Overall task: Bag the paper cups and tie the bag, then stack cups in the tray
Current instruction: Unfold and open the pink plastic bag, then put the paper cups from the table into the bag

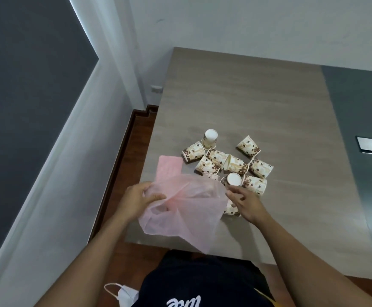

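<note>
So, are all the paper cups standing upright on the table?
No: most of the paper cups lie on their sides on the table, and two stand upside down.

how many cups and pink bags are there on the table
paper cups: 11 (two partly hidden)
pink plastic bags: 2, one held, one lying flat
total: 13

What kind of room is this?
Probably an office or meeting room: a large wood-look table with a grey inlay panel, plain white walls, and a wall socket.
</note>
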The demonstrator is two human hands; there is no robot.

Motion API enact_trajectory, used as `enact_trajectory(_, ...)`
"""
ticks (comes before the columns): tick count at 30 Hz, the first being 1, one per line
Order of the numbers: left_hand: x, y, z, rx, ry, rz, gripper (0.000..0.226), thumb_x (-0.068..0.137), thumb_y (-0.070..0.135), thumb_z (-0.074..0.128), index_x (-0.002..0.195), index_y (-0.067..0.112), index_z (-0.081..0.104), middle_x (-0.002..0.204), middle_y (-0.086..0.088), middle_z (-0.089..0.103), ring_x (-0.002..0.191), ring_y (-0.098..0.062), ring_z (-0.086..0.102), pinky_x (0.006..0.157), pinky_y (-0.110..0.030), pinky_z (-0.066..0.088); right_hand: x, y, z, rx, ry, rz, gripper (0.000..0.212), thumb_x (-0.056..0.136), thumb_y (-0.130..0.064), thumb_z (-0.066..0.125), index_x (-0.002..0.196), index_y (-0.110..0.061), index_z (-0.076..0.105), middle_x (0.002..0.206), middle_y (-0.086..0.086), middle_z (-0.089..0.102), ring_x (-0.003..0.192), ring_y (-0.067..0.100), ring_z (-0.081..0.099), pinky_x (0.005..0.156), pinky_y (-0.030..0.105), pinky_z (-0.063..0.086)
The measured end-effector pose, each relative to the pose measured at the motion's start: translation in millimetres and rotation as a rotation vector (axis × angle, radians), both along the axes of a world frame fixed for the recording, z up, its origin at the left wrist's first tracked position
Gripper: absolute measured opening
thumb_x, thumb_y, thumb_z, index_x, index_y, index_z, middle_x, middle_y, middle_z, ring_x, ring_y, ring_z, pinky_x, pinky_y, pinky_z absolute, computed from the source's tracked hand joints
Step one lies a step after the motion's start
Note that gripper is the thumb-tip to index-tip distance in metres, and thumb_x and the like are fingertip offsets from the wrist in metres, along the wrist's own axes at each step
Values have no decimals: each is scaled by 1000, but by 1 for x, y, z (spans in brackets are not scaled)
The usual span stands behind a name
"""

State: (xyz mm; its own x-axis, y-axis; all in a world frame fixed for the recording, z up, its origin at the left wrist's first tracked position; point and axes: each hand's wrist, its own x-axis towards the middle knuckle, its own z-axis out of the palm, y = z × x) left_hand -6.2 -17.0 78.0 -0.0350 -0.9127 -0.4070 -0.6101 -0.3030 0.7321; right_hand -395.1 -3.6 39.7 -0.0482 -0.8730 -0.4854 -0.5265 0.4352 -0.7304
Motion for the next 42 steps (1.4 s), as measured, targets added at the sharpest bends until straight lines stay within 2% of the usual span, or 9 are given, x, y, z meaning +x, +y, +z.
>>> enact_trajectory(5,-10,13,-9,68,-285,1,59,107,46,72,56,20,58,52,8,62,62,-25,61,58,-37,43,-20,21,-84,87,161,241,57,104,-36,65,158,-47,51,164,8,49,149,31,52,124,49,45)
enact_trajectory(8,-21,17,-4,141,-423,3,43,108,52,59,113,16,82,111,-15,83,101,-40,75,85,-44,63,3,23,-73,151,210,183,80,102,-19,69,171,-31,33,176,14,23,145,39,56,125,47,43)
enact_trajectory(11,-40,20,1,282,-600,-54,65,108,50,57,166,22,45,162,-15,53,146,-40,55,116,-58,48,17,27,-63,177,295,132,82,97,-15,76,168,-24,38,162,18,34,128,40,67,114,46,52)
enact_trajectory(15,-54,25,-9,252,-612,-172,74,110,38,62,174,24,28,163,-14,44,151,-40,46,119,-62,42,18,34,-61,206,405,151,63,93,-31,77,150,-19,53,142,15,49,121,40,66,100,49,58)
enact_trajectory(18,-56,30,-25,121,-490,-206,19,110,21,53,113,19,72,122,-15,77,110,-39,72,86,-41,53,16,40,-53,184,343,-12,62,85,-41,86,135,-16,59,127,11,62,108,34,69,86,43,57)
enact_trajectory(20,-62,31,-24,84,-371,-98,30,111,19,52,82,19,59,92,-14,76,84,-36,69,69,-36,44,16,40,-35,130,262,-219,62,83,-49,88,127,-14,61,117,6,72,101,29,72,79,39,55)
enact_trajectory(32,-103,-30,77,232,293,445,42,112,45,51,115,13,78,106,-6,79,96,-22,71,87,-36,58,86,-11,117,-28,-934,-510,36,108,-43,55,125,-18,75,126,13,79,122,30,72,115,53,53)
enact_trajectory(38,-97,-50,101,350,852,732,31,103,38,67,111,13,84,104,-14,84,97,-32,79,91,-45,65,140,3,97,288,-832,-422,56,100,-60,62,131,-17,79,126,9,82,124,27,76,111,40,54)
enact_trajectory(42,-77,-51,106,306,960,649,47,99,32,69,134,1,79,122,-18,78,109,-35,74,91,-42,62,138,9,85,240,-242,-69,48,103,-58,60,130,-19,70,116,-3,77,109,22,71,91,31,53)
